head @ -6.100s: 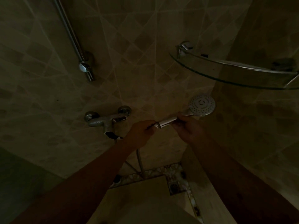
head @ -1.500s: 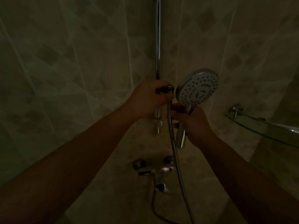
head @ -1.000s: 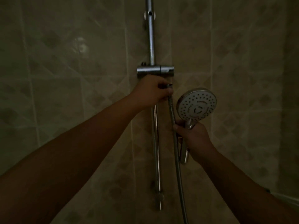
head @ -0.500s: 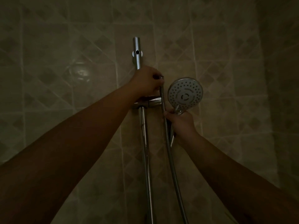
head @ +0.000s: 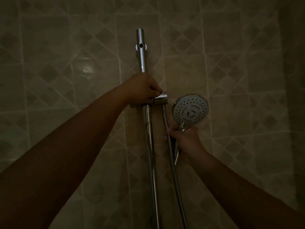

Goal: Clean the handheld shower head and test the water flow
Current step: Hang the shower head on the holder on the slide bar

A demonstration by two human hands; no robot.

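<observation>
Two hands: both raised toward a dim tiled shower wall, one on each side of a vertical chrome rail.
Left hand [head: 142, 90]: fingers curled round the slider bracket on the rail, thumb and forefinger at the bracket's top edge; the forearm runs in from the lower left.
Slider bracket [head: 159, 99]: a short chrome clamp sitting across the rail, its right end sticking out past the left hand, just above the top of the hose.
Rail [head: 149, 146]: upright chrome tube fixed to the wall, its capped upper end and a small wall mount above the left hand, the rest running down out of the bottom edge.
Right hand [head: 186, 142]: gripping the handle of the shower head, fingers wrapped round it; the fingertips also touch the hose beside the handle.
Shower head [head: 189, 111]: held upright to the right of the rail, apart from the bracket, round white spray face with rows of nozzles turned toward the camera; the handle points downward inside the right hand.
Hose [head: 171, 156]: ribbed metal hose rising just beside the rail, between rail and shower head, up to just under the bracket's right end.
Wall [head: 66, 80]: beige tiles with a diamond pattern, a faint glare spot left of the rail.
Light: very low, so fine detail of the finger positions on the bracket is hard to tell.
</observation>
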